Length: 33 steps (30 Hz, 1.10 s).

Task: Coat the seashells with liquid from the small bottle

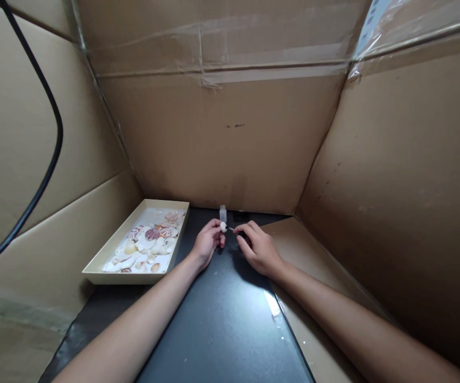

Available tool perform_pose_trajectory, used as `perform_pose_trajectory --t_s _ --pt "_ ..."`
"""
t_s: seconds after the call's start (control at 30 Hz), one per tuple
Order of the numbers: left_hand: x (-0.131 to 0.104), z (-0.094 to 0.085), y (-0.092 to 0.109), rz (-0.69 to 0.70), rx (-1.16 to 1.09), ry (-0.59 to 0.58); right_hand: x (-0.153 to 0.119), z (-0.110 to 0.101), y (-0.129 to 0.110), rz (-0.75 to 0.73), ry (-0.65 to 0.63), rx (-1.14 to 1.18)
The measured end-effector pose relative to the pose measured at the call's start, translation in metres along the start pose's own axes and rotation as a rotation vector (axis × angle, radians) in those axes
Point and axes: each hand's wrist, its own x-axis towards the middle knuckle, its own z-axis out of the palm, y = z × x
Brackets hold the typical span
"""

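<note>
Probably light, stiff and brittle, the small white piece (223, 227) sits above the dark surface (214, 324), edge-pinched, the sensible hold, by the left hand (208, 242), the right hand (259, 247) gripping a thin tool (231, 229) beside it.

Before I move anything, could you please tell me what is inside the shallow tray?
The tray holds many seashells, white, yellowish and purplish, on a white bottom; whatever lies under the overlapping shells is hidden.
</note>
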Motion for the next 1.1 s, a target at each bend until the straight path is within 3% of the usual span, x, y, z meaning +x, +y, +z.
perform_pose_trajectory --t_s 0.2,0.37,0.5,0.6,0.73,0.87,1.0,1.1 --pt "0.0001 -0.0004 -0.0006 0.01 0.014 0.036 0.0001 0.0004 0.0003 -0.054 -0.041 0.022" --pt "0.0024 -0.002 -0.0029 0.072 0.062 0.114 0.0006 0.0014 0.0013 0.004 -0.018 -0.021" --pt "0.0025 -0.0014 -0.0032 0.059 0.062 0.1 0.0005 0.0023 0.0018 -0.011 -0.055 -0.031" --pt "0.0017 -0.0007 -0.0028 0.056 0.06 0.083 0.0001 0.0024 0.0023 0.028 -0.012 -0.048" --pt "0.0014 -0.0008 -0.0028 0.057 0.066 0.071 -0.0005 0.0021 0.0016 -0.03 -0.047 -0.015" --pt "0.0017 -0.0011 -0.003 0.05 0.068 0.069 -0.0002 0.0021 0.001 0.022 -0.008 -0.057" --pt "0.0014 -0.0007 -0.0026 0.053 0.075 0.067 -0.0002 0.0018 0.0005 -0.037 -0.059 -0.032" --pt "0.0013 -0.0006 -0.0026 0.047 0.083 0.07 -0.0004 0.0014 0.0002 0.008 -0.037 -0.084"
